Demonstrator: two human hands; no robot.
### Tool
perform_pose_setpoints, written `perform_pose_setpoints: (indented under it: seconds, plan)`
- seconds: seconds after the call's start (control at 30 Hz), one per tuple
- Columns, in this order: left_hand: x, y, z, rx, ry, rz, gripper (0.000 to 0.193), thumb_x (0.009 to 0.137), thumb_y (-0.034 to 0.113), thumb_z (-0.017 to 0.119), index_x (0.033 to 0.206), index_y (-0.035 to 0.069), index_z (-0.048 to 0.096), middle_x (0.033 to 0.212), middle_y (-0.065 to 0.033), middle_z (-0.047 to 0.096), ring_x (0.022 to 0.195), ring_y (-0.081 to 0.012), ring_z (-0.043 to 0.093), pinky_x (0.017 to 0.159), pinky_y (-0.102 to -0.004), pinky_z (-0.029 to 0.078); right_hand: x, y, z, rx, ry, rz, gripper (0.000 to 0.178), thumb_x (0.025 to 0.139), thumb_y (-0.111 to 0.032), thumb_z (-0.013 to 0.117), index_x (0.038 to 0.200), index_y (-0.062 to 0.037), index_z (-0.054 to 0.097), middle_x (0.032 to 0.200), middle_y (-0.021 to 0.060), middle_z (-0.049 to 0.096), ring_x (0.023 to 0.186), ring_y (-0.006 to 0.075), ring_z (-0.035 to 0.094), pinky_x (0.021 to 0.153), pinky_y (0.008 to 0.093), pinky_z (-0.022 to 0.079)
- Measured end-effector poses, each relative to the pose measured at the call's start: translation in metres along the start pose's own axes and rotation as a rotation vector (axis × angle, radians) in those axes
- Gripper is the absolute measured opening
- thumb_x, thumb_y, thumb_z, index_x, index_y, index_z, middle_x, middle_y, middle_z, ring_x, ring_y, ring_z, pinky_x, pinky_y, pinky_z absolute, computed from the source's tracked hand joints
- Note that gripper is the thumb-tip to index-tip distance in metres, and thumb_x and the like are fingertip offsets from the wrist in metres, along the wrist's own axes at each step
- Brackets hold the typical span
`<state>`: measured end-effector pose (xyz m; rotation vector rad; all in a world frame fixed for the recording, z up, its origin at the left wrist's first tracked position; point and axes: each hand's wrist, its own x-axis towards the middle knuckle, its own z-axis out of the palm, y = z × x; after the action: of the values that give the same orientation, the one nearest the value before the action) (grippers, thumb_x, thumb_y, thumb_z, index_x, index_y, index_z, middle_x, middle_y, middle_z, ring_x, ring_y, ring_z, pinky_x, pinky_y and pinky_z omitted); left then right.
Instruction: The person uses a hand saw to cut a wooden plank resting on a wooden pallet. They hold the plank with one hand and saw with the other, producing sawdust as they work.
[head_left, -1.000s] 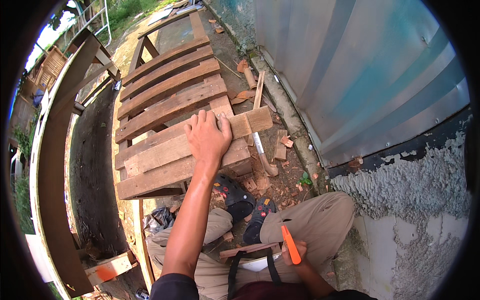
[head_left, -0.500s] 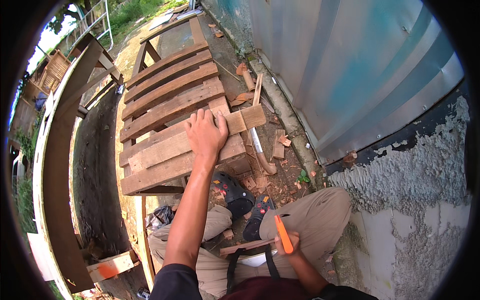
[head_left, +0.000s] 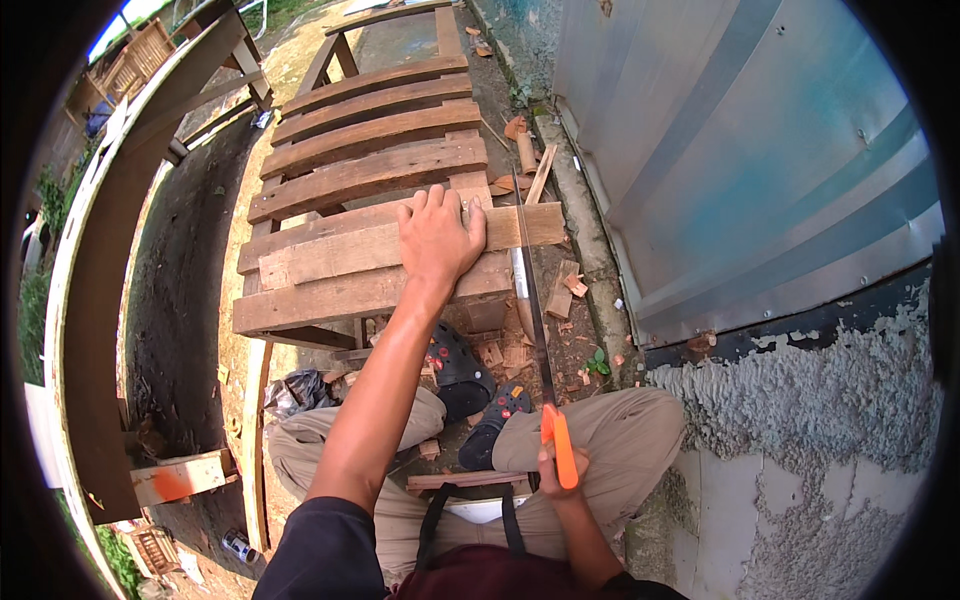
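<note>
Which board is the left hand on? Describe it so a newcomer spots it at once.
Find the slatted wooden frame left of the ridged metal sheet. At its near end, the left hand rests on a board. Unlike neighbouring slats, it lies on top and juts past them at right, crossed in view by the orange-handled saw.

Ribbed metal sheeting point(head_left: 680, 150) beside rough grey wall point(head_left: 800, 415); sunlit ground point(head_left: 297, 55), daylight.

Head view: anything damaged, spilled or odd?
Yes. The wall at lower right looks damaged: its rough coating is ragged and missing in patches. Wood chips lie scattered near the slatted wooden frame, so the spot looks messy. The saw and the plank under the left hand show no obvious damage.
</note>
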<state>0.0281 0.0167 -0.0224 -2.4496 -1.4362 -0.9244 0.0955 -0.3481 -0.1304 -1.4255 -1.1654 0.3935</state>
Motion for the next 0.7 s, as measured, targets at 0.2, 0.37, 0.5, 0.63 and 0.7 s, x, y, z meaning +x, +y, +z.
perform_pose_setpoints:
  seconds: [0.2,0.37,0.5,0.63,0.7]
  plan:
    - [-0.002,0.003,0.003,-0.061,0.017,-0.020,0.032,0.094,0.033,0.060,0.083,0.004,0.065,0.091,-0.0122,0.061,0.093,-0.0304,0.058,0.083,-0.0445,0.040,0.034,0.027,0.016,0.052,0.007,0.073,0.018,0.087,-0.005,0.063,0.072,-0.0022,0.054,0.069,0.0058,0.059,0.065,0.0203,0.063,0.088,0.0452,0.055]
    - [0.005,0.004,0.006,-0.051,0.051,0.001,0.032,0.092,0.034,0.060,0.085,0.003,0.068,0.093,-0.0116,0.062,0.094,-0.0290,0.058,0.085,-0.0445,0.041,0.098,0.021,0.046,0.017,0.079,-0.135,0.019,0.085,-0.007,0.065,0.069,-0.0031,0.056,0.058,0.0088,0.052,0.047,0.0286,0.055,0.047,0.0387,0.042]
    - [0.000,0.000,0.003,-0.034,0.013,-0.021,0.034,0.092,0.035,0.060,0.088,0.003,0.070,0.096,-0.0116,0.063,0.096,-0.0284,0.059,0.087,-0.0447,0.042,-0.026,0.020,0.005,0.008,-0.020,0.046,0.013,0.088,-0.007,0.063,0.079,0.0022,0.059,0.069,0.0077,0.060,0.062,0.0207,0.060,0.088,0.0441,0.055]
    - [-0.002,-0.001,-0.001,-0.043,-0.041,-0.039,0.038,0.093,0.038,0.058,0.092,0.002,0.070,0.097,-0.0121,0.063,0.098,-0.0287,0.058,0.088,-0.0447,0.042,-0.044,0.014,-0.001,0.125,-0.002,0.076,0.015,0.091,-0.008,0.062,0.080,0.0010,0.055,0.068,0.0042,0.056,0.061,0.0136,0.054,0.095,0.0457,0.049]
    - [0.000,-0.002,0.002,-0.049,-0.017,-0.025,0.042,0.094,0.041,0.057,0.092,0.001,0.070,0.098,-0.0122,0.063,0.099,-0.0286,0.058,0.088,-0.0448,0.042,-0.017,0.005,0.008,0.144,0.027,0.154,0.016,0.092,-0.007,0.062,0.081,-0.0030,0.052,0.066,0.0011,0.054,0.058,0.0085,0.050,0.068,0.0320,0.055]
